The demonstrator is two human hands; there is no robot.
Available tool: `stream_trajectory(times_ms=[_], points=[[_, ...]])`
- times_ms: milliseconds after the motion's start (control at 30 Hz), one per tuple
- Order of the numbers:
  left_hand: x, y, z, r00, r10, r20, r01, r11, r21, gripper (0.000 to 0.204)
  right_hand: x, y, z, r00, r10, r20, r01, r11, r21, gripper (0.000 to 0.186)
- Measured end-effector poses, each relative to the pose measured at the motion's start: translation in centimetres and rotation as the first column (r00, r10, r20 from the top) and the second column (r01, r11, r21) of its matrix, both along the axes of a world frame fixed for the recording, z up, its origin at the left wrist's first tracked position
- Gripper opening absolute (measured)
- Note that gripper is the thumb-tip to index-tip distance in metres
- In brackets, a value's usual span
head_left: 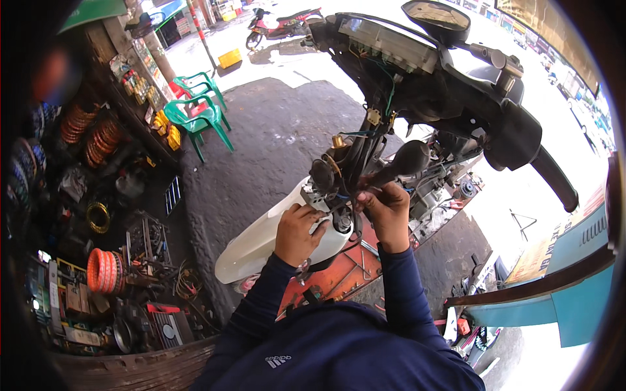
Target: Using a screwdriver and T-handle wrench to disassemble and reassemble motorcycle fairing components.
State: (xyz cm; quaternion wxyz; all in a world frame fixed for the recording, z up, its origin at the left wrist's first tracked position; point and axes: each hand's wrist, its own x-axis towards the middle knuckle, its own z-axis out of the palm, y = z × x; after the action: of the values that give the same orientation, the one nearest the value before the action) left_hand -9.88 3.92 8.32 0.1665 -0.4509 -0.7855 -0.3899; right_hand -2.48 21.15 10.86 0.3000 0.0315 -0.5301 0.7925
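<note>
A scooter's front end stands before me with its panels off, the wiring (391,98) hanging bare under the handlebar cover (424,98). My left hand (298,233) is closed, its fingers curled against a metal bracket (315,197) above the white front fender (261,242). To its right, my right hand (389,212) pinches among dark wires by the steering stem; what lies between its fingertips is too small to make out. A round black horn-like part (322,173) sits just beyond my left hand. Close above my right hand is a rounded black part (411,158).
The handlebar grip (554,176) juts out at the right, and a mirror (438,21) rises above. A red tray (339,274) with tools lies below my arms. Tyres (104,270) and tools crowd the left. Green plastic chairs (205,117) stand farther off.
</note>
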Motion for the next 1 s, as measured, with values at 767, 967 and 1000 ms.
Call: stream_trajectory(times_ms=[767,967,1000], points=[[-1.0,1.9,-4.8,0.968,0.237,0.075,-0.218,0.955,-0.201,0.019,0.6,-1.2,0.4,0.966,-0.254,-0.045,0.257,0.940,0.225,0.021],[-1.1,2.1,-4.9,0.972,0.236,-0.019,-0.235,0.956,-0.176,0.013,2.3,-1.3,0.7,0.904,-0.414,-0.111,0.428,0.886,0.177,0.022],[-1.0,2.1,-4.7,0.974,0.226,-0.011,-0.226,0.967,-0.114,0.013,2.8,-1.3,0.7,0.892,-0.431,-0.139,0.450,0.876,0.172,0.022]])
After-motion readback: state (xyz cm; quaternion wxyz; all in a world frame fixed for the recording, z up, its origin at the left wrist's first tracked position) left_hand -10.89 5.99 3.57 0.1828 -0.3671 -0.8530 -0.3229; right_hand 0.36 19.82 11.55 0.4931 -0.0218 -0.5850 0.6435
